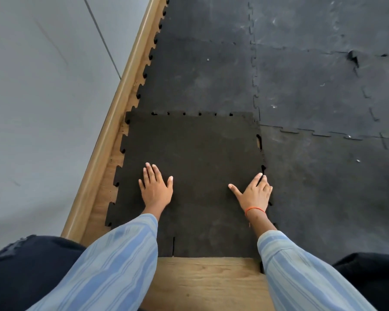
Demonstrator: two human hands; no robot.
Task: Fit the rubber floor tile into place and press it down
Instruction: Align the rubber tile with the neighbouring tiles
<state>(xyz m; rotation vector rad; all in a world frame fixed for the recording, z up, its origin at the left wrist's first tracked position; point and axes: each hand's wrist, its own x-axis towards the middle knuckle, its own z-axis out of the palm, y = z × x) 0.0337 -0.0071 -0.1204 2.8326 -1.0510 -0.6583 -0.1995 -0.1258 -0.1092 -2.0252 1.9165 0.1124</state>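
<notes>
A dark brown-black rubber floor tile [195, 158] with jigsaw edges lies on the wooden floor in front of me. Its far edge overlaps the laid tile beyond, with small gaps showing along the seam. My left hand [155, 187] rests flat on the tile's left half, fingers spread. My right hand [255, 191] lies flat at the tile's right edge, fingertips on the seam with the neighbouring tile. An orange band circles the right wrist. One gap in the right seam shows bare wood.
Laid black tiles [301, 86] cover the floor ahead and to the right. A wooden skirting board [112, 131] and grey wall [43, 86] run along the left. Bare wood floor [207, 283] shows between my knees.
</notes>
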